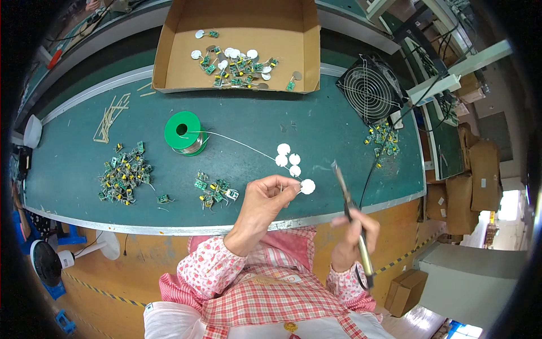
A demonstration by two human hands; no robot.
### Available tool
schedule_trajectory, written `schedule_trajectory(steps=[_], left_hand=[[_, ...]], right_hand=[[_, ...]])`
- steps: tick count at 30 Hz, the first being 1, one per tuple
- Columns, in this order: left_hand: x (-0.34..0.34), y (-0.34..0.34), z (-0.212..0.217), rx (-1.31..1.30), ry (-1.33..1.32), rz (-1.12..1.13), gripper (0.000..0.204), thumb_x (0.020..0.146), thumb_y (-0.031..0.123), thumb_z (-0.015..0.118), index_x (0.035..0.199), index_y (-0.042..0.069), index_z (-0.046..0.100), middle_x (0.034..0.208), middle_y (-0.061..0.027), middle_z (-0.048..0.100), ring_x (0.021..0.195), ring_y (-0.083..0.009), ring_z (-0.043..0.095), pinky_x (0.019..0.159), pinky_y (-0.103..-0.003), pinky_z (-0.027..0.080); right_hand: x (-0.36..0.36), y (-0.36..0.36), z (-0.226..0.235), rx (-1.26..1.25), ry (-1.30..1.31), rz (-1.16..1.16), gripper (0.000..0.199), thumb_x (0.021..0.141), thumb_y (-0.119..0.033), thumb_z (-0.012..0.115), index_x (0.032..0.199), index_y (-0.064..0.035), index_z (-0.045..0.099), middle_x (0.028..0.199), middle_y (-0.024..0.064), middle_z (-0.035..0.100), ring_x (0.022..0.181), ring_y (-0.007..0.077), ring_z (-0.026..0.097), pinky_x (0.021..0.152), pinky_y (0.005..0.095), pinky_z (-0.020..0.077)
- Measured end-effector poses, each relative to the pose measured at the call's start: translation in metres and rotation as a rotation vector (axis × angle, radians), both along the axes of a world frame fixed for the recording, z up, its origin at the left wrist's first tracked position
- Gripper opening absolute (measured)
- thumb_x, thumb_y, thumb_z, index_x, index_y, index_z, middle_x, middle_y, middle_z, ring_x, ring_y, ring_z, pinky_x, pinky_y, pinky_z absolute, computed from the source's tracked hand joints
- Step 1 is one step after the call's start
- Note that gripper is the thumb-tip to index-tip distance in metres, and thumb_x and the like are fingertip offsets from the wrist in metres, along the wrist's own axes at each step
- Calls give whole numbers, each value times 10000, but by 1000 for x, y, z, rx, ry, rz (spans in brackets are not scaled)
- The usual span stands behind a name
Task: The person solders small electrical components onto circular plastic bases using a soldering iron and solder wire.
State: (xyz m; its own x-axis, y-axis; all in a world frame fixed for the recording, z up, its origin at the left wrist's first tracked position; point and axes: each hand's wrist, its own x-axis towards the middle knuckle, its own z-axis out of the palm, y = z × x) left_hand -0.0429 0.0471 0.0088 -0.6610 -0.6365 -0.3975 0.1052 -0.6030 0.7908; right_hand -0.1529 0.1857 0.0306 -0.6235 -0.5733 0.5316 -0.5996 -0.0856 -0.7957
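My left hand is closed in a pinch just above the table's front edge, with a white round disc at its fingertips. Whatever else the fingers hold is hidden. My right hand grips a soldering iron, its tip up and a wisp of smoke beside it. Several white discs lie on the table just beyond the left hand. From a green spool of solder wire, a thin strand runs toward these discs. Small green circuit boards lie in a loose group left of my left hand.
A larger heap of circuit boards lies at the left, near some thin pale strips. At the back stands an open cardboard box with boards and discs inside. A black fan with a wire guard stands back right, near more boards and a black cable.
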Motion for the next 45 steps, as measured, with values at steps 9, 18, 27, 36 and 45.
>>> schedule_trajectory(steps=[9, 18, 27, 36, 45], left_hand=[[1, 10, 3, -20, 83, -178, 164, 881, 100, 635, 1006, 1, 601, 847, -4, 609, 701, -60, 542, 640, -202, 446], [1, -4, 6, -51, 65, -416, 169, 883, 92, 633, 1006, -7, 572, 869, -36, 605, 723, -93, 586, 690, -234, 489], [0, -3, 3, -89, 62, -370, 151, 870, 138, 655, 916, 0, 615, 746, -8, 615, 663, -52, 569, 594, -189, 430], [0, 1, 0, -261, -24, -340, 134, 846, 139, 668, 875, 12, 638, 647, -9, 594, 580, -26, 511, 527, -221, 382], [-2, 4, 1, -524, -128, -304, 131, 839, 82, 673, 898, -30, 641, 801, 19, 548, 671, -16, 515, 550, -196, 389]], right_hand=[[6, -28, -9, 120, -501, 70, 302, 847, 20, 626, 1118, -11, 498, 997, 137, 642, 832, 139, 640, 729, 257, 521], [-4, -26, -3, 176, -372, 101, 260, 862, -30, 637, 1081, -23, 499, 943, 111, 654, 862, 135, 629, 742, 253, 505], [-9, -24, 2, 216, -359, 144, 245, 863, -26, 635, 1073, -23, 508, 927, 118, 669, 869, 138, 639, 742, 248, 506], [-8, -22, 5, 236, -311, 143, 240, 854, -2, 634, 1064, -22, 521, 922, 113, 673, 853, 126, 642, 717, 232, 505], [-10, -23, 3, 284, -259, 125, 241, 848, -7, 643, 1063, -29, 537, 910, 104, 674, 820, 116, 644, 685, 230, 501]])
